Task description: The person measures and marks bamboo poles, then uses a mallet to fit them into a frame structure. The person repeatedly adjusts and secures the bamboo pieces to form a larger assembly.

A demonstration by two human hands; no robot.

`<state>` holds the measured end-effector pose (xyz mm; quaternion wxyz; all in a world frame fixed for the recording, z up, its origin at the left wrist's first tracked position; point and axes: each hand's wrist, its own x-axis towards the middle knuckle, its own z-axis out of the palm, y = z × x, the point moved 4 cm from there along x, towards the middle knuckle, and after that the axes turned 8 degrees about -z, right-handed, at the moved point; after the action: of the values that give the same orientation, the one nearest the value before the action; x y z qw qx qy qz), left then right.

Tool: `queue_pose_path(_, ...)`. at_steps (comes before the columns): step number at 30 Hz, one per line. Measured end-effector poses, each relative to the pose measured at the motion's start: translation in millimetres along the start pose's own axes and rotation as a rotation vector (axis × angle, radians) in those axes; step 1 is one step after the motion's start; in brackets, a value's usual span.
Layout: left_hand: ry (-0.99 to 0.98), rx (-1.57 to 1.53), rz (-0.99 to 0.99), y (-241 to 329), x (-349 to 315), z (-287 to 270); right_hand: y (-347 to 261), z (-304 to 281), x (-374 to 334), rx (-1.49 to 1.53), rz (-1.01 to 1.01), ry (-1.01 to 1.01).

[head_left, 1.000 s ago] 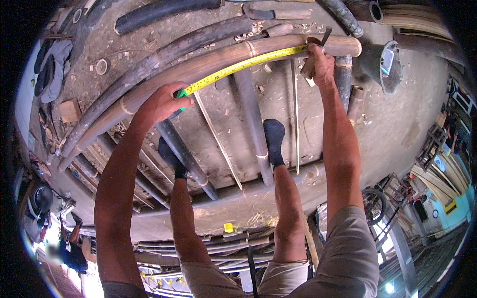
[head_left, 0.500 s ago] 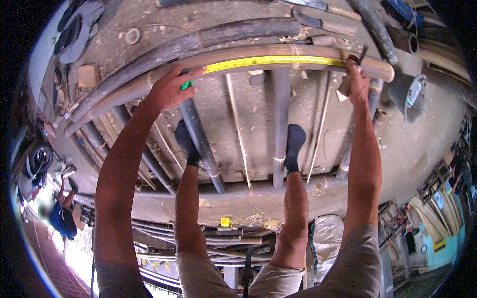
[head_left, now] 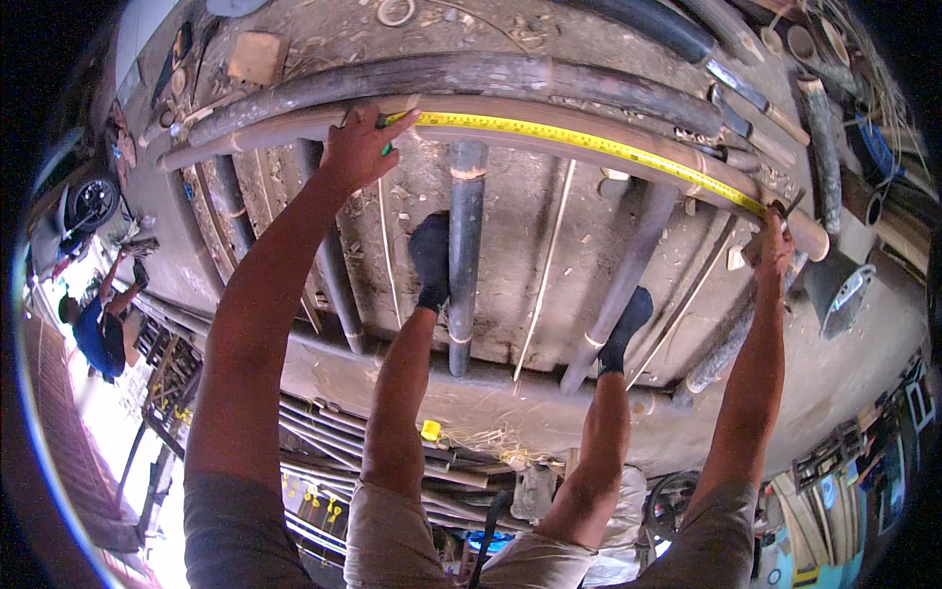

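A yellow tape measure (head_left: 589,144) is stretched along a long brown bamboo pole (head_left: 549,120) lying crosswise in front of me. At its left end my left hand (head_left: 355,155) is closed, with a bit of green showing beneath the fingers. My right hand (head_left: 773,243) pinches the tape's other end near the pole's right end. A thin dark piece sticks up by those fingers, and a brownish object shows below them; what they belong to I cannot make out. Under the pole run several dark bamboo crosspieces (head_left: 464,245) and thin pale strips (head_left: 549,265).
A darker pole (head_left: 461,77) lies just beyond. Knives with wooden handles (head_left: 775,118) lie at the far right, near a grey scoop-like container (head_left: 839,290). My socked feet stand between the crosspieces. A wooden block (head_left: 257,57) and shavings lie on the floor; another person (head_left: 98,329) is far left.
My left hand has slid left along the pole, and a longer stretch of tape now shows. My right hand stays near the pole's right end. The whole view has turned.
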<state>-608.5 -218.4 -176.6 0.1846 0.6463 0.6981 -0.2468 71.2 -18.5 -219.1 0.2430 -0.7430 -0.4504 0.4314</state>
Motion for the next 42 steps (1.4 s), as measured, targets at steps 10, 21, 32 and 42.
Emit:
queue_pose_path(10, -0.115, -0.065, -0.052, -1.8, -0.2, 1.4, -86.4, 107.3, -75.2, -0.346, -0.639, 0.169)
queue_pose_path(21, -0.027, -0.295, -0.028, 2.7, 13.8, 16.9, -175.1, 426.0, -217.9, -0.76, -0.567, -0.295)
queue_pose_path(32, -0.01, -0.485, -0.077, -48.4, 4.6, 55.8, -184.6, 441.7, -218.0, -0.86, -0.524, -0.364)
queue_pose_path(42, 0.183, -0.061, -0.007, -337.5, -147.6, 53.1, -172.5, 438.4, -210.9, -0.957, -0.465, -0.378)
